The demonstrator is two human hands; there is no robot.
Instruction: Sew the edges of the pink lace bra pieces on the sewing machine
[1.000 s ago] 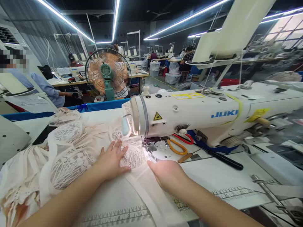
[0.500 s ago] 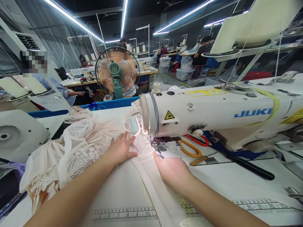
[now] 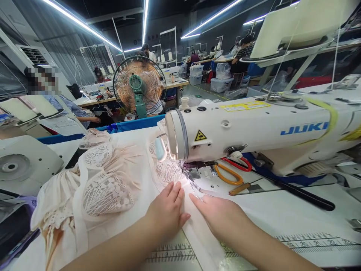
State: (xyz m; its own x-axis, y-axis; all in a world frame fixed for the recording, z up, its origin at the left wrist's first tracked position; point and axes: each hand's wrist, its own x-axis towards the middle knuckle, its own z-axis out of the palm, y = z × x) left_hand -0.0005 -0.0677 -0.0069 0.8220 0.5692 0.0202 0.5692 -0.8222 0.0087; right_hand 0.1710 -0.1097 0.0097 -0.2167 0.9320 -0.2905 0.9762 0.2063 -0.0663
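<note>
A pale bra (image 3: 170, 171) with a lace cup lies under the head of a white sewing machine (image 3: 208, 131), and its smooth band (image 3: 197, 229) runs down the table towards me. My left hand (image 3: 169, 209) rests flat on this band just below the lace, fingers stretched forward and thumb out to the side. On the band's right edge is my right hand (image 3: 222, 212), one digit pointing at the fabric and the others curled underneath. Beside its fingertips shows a thin silvery metal piece (image 3: 199, 187); whether the hand holds it is hidden.
More lace bras (image 3: 107, 192) are piled to the left. Orange-handled scissors (image 3: 229, 175), a red handle (image 3: 242, 163) and a black rod (image 3: 304, 195) lie right of the needle. A printed ruler (image 3: 169, 253) crosses the table front. A fan (image 3: 139, 84) stands behind; people sit at other machines.
My left hand has slid right and nearer to me, off the lace onto the band. My right hand has shifted slightly right and nearer. More of the lace cup shows.
</note>
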